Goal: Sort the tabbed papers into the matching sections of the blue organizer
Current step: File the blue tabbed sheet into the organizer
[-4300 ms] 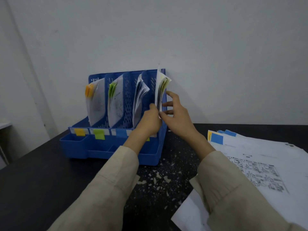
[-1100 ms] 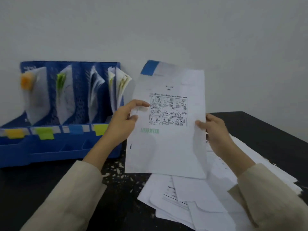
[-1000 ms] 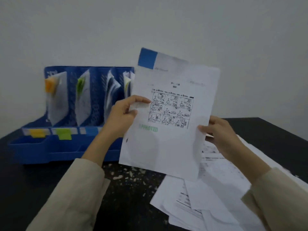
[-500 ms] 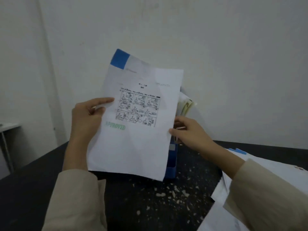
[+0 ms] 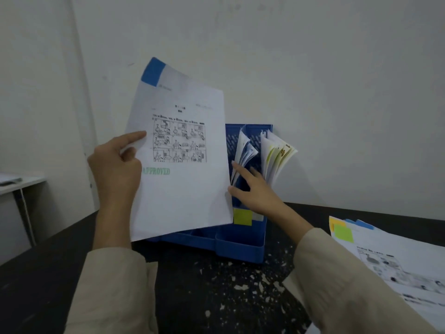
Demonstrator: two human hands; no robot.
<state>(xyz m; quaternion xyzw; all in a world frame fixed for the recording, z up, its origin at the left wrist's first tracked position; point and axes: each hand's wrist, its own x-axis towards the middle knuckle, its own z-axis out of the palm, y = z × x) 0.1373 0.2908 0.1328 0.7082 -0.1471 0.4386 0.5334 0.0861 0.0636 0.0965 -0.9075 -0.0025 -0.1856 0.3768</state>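
At 10 o'clock, left hand (image 5: 115,165) pinches the blue-tabbed sheet (image 5: 183,160); right hand (image 5: 252,189), fingers straight, parts papers (image 5: 243,153) in the organizer (image 5: 240,244). I'd widen that gap first.

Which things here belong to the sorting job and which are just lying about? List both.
Job:
- blue-tabbed sheet, held by left hand
- blue organizer
- filed papers; right hand reaches among them
- unsorted pile

Lying about:
- white flecks on the table
- side desk
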